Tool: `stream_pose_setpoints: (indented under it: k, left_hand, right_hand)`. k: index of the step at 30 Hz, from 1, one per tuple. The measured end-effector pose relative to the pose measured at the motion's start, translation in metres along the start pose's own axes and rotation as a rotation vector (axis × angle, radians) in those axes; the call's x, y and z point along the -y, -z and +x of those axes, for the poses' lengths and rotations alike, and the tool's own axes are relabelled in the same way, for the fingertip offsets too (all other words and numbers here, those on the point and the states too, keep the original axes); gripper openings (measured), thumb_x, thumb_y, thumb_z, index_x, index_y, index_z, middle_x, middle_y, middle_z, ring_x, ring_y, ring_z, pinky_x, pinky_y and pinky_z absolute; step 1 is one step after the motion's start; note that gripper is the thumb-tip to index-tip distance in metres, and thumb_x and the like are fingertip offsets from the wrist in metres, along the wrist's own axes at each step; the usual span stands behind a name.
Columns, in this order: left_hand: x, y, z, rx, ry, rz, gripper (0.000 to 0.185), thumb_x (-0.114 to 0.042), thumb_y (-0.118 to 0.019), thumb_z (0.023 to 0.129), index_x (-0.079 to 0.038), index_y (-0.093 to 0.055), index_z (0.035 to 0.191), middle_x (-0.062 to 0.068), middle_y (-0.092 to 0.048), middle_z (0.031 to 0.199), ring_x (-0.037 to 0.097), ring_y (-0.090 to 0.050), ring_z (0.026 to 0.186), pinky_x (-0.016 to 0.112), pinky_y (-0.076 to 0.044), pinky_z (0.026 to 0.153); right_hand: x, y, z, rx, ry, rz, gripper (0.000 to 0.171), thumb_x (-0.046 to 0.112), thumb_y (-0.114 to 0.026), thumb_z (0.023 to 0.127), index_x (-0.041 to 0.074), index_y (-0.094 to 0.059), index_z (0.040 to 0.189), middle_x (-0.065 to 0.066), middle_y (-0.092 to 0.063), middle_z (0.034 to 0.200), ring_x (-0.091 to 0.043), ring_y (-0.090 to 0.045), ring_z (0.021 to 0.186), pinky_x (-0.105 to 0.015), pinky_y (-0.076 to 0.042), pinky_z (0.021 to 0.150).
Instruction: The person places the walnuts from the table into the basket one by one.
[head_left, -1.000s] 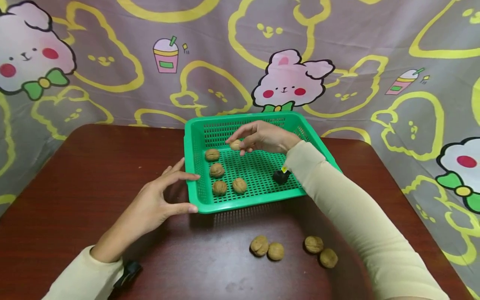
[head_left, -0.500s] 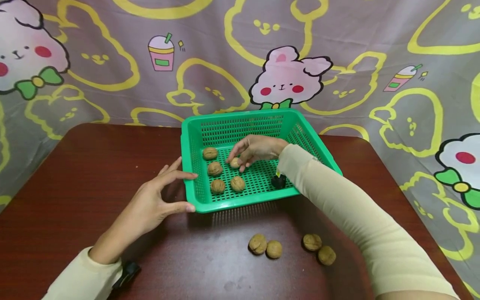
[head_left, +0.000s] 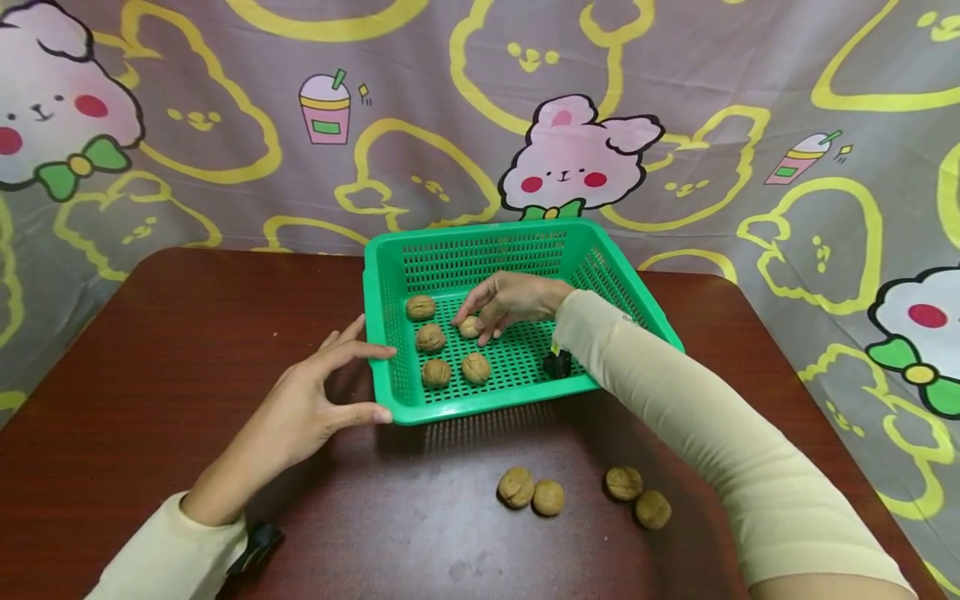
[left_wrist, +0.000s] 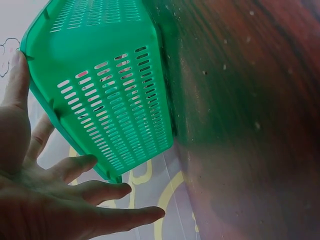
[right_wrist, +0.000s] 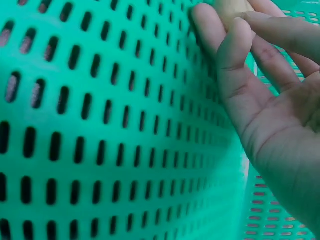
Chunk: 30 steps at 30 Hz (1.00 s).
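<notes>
Inside the green plastic basket (head_left: 465, 408), my right hand (head_left: 517, 298) pinches a walnut (head_left: 469, 327) between thumb and fingers, low over the perforated floor. In the right wrist view, that walnut (right_wrist: 231, 11) is partly cut off at the top edge, between the fingertips. Several other walnuts lie at the basket's left side, among them a walnut (head_left: 431, 338) just left of the held one. My left hand (head_left: 311, 400) touches the basket's left rim with index finger and thumb. The left wrist view shows its other fingers (left_wrist: 125, 217) spread and fairly straight beside the slotted wall.
On the brown table (head_left: 187, 333), in front of the basket, lie two pairs of walnuts, one pair (head_left: 531, 492) at centre and another pair (head_left: 637, 497) further right. A patterned curtain (head_left: 420, 100) hangs behind. A black wrist device (head_left: 557, 364) sits under the right wrist.
My right hand has lowered the pinched walnut toward the basket's floor, then stayed almost still over the last half second. The left hand has kept its place on the rim.
</notes>
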<state>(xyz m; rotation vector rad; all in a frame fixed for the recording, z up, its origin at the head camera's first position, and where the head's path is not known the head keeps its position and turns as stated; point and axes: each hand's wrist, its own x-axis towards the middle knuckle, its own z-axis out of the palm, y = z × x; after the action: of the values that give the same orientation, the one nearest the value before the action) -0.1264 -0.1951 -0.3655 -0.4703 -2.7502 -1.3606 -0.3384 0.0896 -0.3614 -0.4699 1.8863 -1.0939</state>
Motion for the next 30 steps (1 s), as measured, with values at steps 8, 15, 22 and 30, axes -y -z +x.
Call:
stream_pose_setpoints:
  k: [8, 15, 22, 30]
  left_hand:
    - [-0.001, 0.0, 0.0, 0.006, -0.015, -0.005, 0.064, -0.03, -0.092, 0.078, -0.022, -0.068, 0.136, 0.012, -0.031, 0.172, 0.055, -0.021, 0.157, 0.076, -0.027, 0.118]
    - [-0.001, 0.002, -0.001, 0.01, -0.003, -0.004, 0.063, -0.031, -0.092, 0.078, -0.023, -0.068, 0.136, 0.011, -0.03, 0.172, 0.053, -0.02, 0.158, 0.076, -0.028, 0.118]
    - [0.0, 0.004, -0.002, 0.005, -0.003, -0.003, 0.063, -0.029, -0.092, 0.078, -0.022, -0.068, 0.136, 0.012, -0.031, 0.172, 0.055, -0.021, 0.156, 0.077, -0.026, 0.118]
    - [-0.001, 0.002, 0.0, 0.009, -0.011, -0.008, 0.064, -0.028, -0.092, 0.078, -0.02, -0.068, 0.136, 0.013, -0.031, 0.172, 0.056, -0.021, 0.156, 0.077, -0.026, 0.118]
  right_hand:
    - [0.014, 0.007, -0.021, -0.135, 0.001, -0.045, 0.035, 0.003, -0.059, 0.104, 0.007, -0.066, 0.138, -0.014, -0.066, 0.141, -0.028, -0.078, 0.091, -0.037, -0.062, 0.08]
    - [0.032, 0.014, -0.071, -0.281, 0.107, 0.002, 0.033, 0.006, -0.059, 0.105, 0.006, -0.065, 0.138, -0.012, -0.061, 0.149, -0.028, -0.076, 0.096, -0.03, -0.058, 0.078]
    - [0.024, -0.009, -0.16, -0.422, 0.217, -0.076, 0.028, 0.012, -0.066, 0.103, 0.01, -0.071, 0.13, -0.004, -0.065, 0.137, -0.03, -0.072, 0.094, -0.035, -0.057, 0.077]
    - [-0.038, -0.061, -0.252, -0.469, 0.311, -0.108, 0.031, 0.007, -0.063, 0.104, 0.005, -0.067, 0.134, -0.013, -0.076, 0.092, -0.029, -0.065, 0.072, -0.039, -0.055, 0.065]
